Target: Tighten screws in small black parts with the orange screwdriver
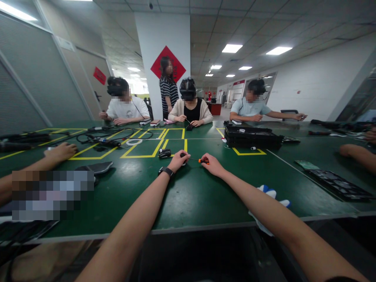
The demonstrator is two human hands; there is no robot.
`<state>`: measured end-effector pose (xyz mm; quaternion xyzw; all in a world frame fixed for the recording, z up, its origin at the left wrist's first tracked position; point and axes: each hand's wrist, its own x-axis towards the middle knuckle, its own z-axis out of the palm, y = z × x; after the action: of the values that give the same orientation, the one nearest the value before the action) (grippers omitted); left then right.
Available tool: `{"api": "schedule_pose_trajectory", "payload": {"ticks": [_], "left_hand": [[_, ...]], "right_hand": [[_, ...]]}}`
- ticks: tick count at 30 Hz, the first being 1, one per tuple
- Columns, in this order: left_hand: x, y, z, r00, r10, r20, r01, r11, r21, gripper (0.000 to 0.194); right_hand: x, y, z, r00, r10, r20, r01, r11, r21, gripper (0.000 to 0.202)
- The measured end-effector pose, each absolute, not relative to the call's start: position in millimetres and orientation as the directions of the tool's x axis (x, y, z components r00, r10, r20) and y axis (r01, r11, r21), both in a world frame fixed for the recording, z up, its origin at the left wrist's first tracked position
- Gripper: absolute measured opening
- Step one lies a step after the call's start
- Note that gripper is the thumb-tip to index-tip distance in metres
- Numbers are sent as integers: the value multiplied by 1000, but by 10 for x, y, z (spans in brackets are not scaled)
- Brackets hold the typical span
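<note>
My right hand (213,164) is closed on a screwdriver (202,161) with an orange and black handle. Its thin shaft points left, toward my left hand (178,161). The fingers of that left hand are pinched on a small dark piece (183,155), too small to name, close to the screwdriver's tip. Whether the tip touches the piece, I cannot tell. Just left of my left hand, a black cylindrical object (164,153) lies on the green table (202,203).
A black open case (252,137) stands ahead to the right. Blue and white gloves (268,192) lie beside my right forearm. Tangled black cables (102,139) and a white coil (133,142) are at the left. Co-workers sit across the table, and other people's arms reach in from both sides.
</note>
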<state>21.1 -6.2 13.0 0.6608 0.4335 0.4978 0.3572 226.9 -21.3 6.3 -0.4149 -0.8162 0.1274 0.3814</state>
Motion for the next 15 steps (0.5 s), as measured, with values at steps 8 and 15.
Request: {"api": "schedule_pose_trajectory", "payload": {"ticks": [8,15], "left_hand": [[201,-58,127,143,915,377,225,-401,888,31],[215,-59,128,126,934,333,214,-354,911,34]], "right_hand": [[2253,-189,85,-389,776,497,640,615,-460,21],[2247,-225,69,-364,792,491,592,603,-535,18]]}}
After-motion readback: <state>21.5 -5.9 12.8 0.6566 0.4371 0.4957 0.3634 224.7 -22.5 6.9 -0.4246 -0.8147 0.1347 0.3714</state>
